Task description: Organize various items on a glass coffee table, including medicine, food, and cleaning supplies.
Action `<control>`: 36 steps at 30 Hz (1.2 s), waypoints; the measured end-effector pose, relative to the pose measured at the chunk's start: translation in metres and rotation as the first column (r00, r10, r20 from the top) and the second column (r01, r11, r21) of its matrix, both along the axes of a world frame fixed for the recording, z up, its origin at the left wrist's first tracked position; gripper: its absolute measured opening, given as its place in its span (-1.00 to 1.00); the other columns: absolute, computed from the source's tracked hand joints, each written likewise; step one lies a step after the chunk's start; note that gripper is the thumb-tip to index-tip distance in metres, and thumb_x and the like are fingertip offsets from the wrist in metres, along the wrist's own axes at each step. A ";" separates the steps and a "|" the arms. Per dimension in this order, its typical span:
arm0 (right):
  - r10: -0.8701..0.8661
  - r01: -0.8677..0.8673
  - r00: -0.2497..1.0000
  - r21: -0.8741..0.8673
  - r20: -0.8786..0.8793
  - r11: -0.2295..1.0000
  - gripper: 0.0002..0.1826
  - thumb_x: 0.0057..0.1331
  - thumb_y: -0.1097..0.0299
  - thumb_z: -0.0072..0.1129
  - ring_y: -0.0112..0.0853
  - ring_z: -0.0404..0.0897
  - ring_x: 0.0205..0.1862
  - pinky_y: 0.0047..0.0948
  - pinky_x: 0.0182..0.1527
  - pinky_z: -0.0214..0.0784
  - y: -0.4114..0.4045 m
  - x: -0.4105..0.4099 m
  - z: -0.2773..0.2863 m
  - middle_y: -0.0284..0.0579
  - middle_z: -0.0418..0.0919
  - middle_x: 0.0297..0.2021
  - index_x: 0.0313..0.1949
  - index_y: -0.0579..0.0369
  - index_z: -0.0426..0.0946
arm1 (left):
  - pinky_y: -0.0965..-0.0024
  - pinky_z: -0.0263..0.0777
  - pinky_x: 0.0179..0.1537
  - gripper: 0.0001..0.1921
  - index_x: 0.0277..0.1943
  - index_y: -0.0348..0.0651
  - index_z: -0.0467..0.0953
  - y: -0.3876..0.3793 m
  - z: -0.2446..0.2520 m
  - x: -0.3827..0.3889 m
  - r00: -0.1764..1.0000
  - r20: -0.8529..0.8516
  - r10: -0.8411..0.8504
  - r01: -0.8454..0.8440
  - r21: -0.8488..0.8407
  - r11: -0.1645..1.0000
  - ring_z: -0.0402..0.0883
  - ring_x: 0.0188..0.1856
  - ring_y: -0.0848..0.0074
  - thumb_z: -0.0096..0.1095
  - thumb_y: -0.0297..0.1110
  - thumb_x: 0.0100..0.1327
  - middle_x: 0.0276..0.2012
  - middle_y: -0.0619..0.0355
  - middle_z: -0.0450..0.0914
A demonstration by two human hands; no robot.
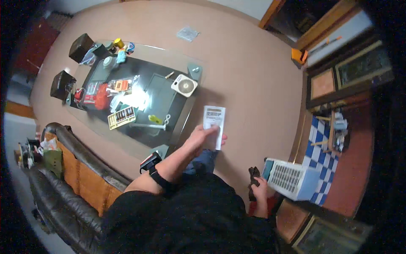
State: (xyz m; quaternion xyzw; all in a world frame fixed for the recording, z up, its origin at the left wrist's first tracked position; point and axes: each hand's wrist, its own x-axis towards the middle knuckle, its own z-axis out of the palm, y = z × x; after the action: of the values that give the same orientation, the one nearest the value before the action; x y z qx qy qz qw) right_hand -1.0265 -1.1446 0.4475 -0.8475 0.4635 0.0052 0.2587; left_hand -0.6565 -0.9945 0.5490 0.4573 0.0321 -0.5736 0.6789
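My left hand [206,133] holds a folded white paper leaflet [215,119] that bears printed writing. The thumb lies on its front, and fingertips show past its right edge. A device is strapped to my left forearm [152,162]. Lower right, my right hand [260,188] has its fingers around a dark brown object [253,176], whose kind is not clear. Close beside that hand stands a white and blue air cooler [287,179] with a grille.
Left of the leaflet is a glass-topped table [152,82] with a small box fan [184,85], a tray of batteries [122,118] and plastic bags. A dark leather sofa [60,197] stands lower left. A clear plastic bag [187,34] lies on the floor.
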 end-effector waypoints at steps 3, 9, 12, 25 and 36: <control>0.020 -0.016 0.997 0.068 -0.071 0.998 -0.58 -0.13 0.37 0.16 -0.09 0.52 -0.11 -0.26 0.02 0.33 -0.072 0.018 -0.006 0.08 0.56 -0.21 -0.19 0.10 0.60 | 0.13 0.56 -0.25 -0.59 0.08 -0.39 0.26 -0.041 -0.059 0.048 0.959 -0.052 0.278 -0.274 0.071 0.959 0.63 -0.27 0.17 -0.11 -0.20 0.36 -0.20 -0.16 0.57; -0.239 0.241 0.970 0.114 -0.033 0.964 -0.54 -0.07 0.29 0.21 -0.15 0.54 -0.07 -0.29 -0.03 0.35 -0.274 -0.092 -0.132 0.07 0.58 -0.19 -0.10 0.10 0.57 | 0.07 0.55 -0.28 -0.64 0.08 -0.40 0.29 -0.082 -0.124 0.118 0.790 -0.138 0.597 -0.567 0.204 0.798 0.62 -0.26 0.16 -0.06 -0.45 0.24 -0.20 -0.15 0.57; -0.318 0.332 0.937 0.088 -0.145 0.939 -0.56 -0.04 0.28 0.22 -0.19 0.56 -0.12 -0.32 -0.07 0.36 -0.361 -0.166 -0.194 0.05 0.60 -0.23 -0.12 0.11 0.57 | 0.10 0.54 -0.30 -0.71 -0.04 -0.39 0.42 -0.106 -0.106 0.158 0.876 0.092 0.473 -0.446 0.525 0.725 0.61 -0.31 0.23 0.04 -0.47 0.18 -0.24 -0.08 0.58; 0.494 -0.525 0.833 0.072 0.249 0.848 -0.73 0.06 0.36 0.18 -0.29 0.54 -0.43 -0.31 -0.30 0.39 -0.717 0.246 -0.181 -0.06 0.59 -0.45 -0.24 0.21 0.57 | 0.09 0.51 -0.45 -0.70 -0.11 -0.42 0.44 -0.224 -0.145 0.284 0.472 0.211 0.856 -0.748 0.610 0.262 0.61 -0.40 0.22 0.11 -0.57 0.03 -0.28 -0.06 0.56; 0.520 -0.502 0.844 0.147 -0.132 0.852 -0.54 -0.03 0.42 0.18 -0.28 0.58 -0.17 -0.37 -0.08 0.39 -0.646 0.782 -0.018 -0.01 0.60 -0.20 -0.05 0.16 0.53 | 0.08 0.48 -0.50 -0.63 0.00 -0.28 0.37 -0.295 -0.207 0.372 -0.150 -0.051 0.987 -0.831 0.548 -0.098 0.60 -0.35 0.20 -0.02 -0.62 0.07 -0.25 -0.02 0.53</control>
State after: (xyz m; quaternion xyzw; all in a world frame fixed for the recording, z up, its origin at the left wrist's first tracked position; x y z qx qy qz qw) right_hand -0.2442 -1.7903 0.4299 -0.9217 0.2400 0.1695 0.2533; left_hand -0.2844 -1.2892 0.3425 0.2454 0.6047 0.0277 0.7572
